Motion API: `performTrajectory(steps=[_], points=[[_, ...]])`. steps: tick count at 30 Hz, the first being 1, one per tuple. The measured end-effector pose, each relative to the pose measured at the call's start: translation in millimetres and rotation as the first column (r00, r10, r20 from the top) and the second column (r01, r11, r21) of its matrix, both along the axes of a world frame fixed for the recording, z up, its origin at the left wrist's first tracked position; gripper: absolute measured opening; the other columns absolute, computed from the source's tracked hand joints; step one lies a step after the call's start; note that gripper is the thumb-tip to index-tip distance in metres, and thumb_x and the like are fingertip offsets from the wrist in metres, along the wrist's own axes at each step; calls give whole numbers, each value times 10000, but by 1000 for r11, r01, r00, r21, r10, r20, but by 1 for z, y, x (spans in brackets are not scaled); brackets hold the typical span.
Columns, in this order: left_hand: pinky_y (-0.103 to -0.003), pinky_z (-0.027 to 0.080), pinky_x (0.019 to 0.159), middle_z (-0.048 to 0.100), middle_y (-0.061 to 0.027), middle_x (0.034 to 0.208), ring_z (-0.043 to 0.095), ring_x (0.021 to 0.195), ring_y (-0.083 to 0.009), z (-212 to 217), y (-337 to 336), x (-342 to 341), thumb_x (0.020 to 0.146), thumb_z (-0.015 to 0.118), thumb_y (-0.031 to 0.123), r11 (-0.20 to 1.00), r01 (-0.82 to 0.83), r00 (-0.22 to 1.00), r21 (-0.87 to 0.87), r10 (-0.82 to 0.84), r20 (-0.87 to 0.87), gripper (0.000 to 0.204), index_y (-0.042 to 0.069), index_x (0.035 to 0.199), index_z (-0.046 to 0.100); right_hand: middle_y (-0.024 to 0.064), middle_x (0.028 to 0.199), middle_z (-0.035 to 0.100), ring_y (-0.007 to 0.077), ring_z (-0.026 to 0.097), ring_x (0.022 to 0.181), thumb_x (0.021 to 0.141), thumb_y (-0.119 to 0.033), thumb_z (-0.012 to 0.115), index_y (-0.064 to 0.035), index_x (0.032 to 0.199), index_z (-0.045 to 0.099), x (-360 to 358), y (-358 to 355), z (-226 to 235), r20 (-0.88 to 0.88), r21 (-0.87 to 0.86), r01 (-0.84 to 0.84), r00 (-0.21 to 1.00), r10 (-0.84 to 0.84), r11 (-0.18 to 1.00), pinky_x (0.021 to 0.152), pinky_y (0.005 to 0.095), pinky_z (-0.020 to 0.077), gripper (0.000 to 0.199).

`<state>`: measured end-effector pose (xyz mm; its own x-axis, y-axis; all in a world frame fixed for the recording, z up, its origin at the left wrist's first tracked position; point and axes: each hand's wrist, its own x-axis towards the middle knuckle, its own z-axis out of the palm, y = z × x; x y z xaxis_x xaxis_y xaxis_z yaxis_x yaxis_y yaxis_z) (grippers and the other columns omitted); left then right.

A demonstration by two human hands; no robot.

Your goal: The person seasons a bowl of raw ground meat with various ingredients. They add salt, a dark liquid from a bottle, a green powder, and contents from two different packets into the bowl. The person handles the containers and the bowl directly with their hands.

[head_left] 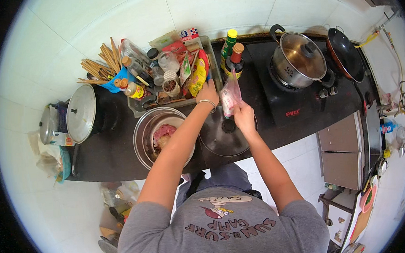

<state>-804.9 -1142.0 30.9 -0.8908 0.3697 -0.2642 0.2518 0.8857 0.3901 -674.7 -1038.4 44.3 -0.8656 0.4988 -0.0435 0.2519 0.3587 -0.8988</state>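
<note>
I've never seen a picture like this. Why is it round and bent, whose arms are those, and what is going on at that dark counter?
There is no machine here: a person wears a wide fisheye camera on the head, looking down, so straight edges curve and the person's own arms enter from below. The dark counter is a kitchen worktop. The left hand, with a bracelet at its wrist, reaches to a tray of bottles and packets and touches a yellow packet. The right hand holds up a small clear plastic bag with something pink inside. Below the hands lie a metal bowl with food and a round glass lid. To the right a lidded steel pot sits on a stove beside a dark wok.
</note>
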Motion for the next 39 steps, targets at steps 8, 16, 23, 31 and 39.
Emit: performTrajectory(steps=[8,16,23,31,39], points=[[-406,478,874,419,-216,1305,544,1074,-358,-10,-41,-7,767,608,118,994,-18,994,104,29,-108,740,-40,1382,227,269,781,594,441,587,786,876,-164,504,23,910,609,-79,-27,-1,-110,228,11,994,15,974,660,480,463,218],[-447,500,746,578,-180,1028,598,879,-364,16,-44,7,765,581,95,981,24,970,194,24,-240,351,82,1113,535,272,968,621,428,588,932,832,-225,586,83,1224,465,-105,-31,0,-6,270,-50,999,54,961,791,445,472,513],[-442,511,642,611,-158,919,622,787,-336,42,-16,-19,788,609,208,961,-161,874,223,244,-421,267,38,980,532,212,944,647,358,628,873,818,-162,596,10,1079,587,-69,-33,-10,15,101,-109,994,108,989,774,411,485,313],[-445,515,615,638,-140,814,638,722,-330,45,-16,-43,780,574,176,956,-229,812,182,291,-507,135,50,823,594,105,879,670,199,644,782,874,-162,593,6,1043,613,-36,-34,-13,13,-80,-104,994,106,991,694,300,505,239],[-459,497,558,619,-150,706,622,640,-349,151,-47,26,755,571,179,928,22,723,373,243,-647,132,47,754,567,179,1013,614,256,619,856,893,-633,357,51,1183,487,-7,-75,24,-39,-990,-82,938,345,111,795,384,506,754]])
